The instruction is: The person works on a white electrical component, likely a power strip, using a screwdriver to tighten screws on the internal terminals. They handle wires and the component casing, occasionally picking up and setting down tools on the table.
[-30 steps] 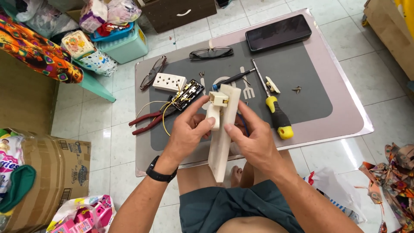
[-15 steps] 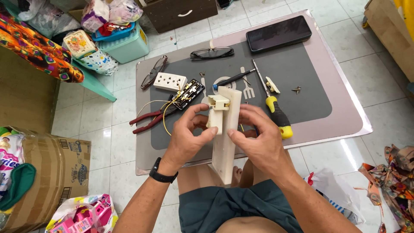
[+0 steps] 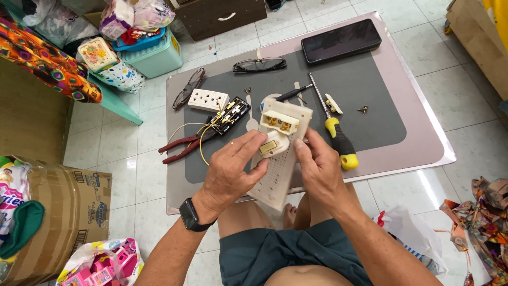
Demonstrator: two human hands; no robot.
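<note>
Above the worktop (image 3: 423, 137), your left hand (image 3: 233, 169) and right hand (image 3: 317, 169) pinched the cream perforated board (image 3: 275, 180), whose small switch (image 3: 269, 147) could slip loose.

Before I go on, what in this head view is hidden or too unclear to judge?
- Lower middle of the cream perforated board: covered by the left hand and right hand.
- Small cream switch part on the board: fingers overlap it; its seating is unclear.
- Loose screws on the dark mat: too small to tell type.
- Red-handled pliers: jaws blocked by yellow wire and the black terminal block.
</note>
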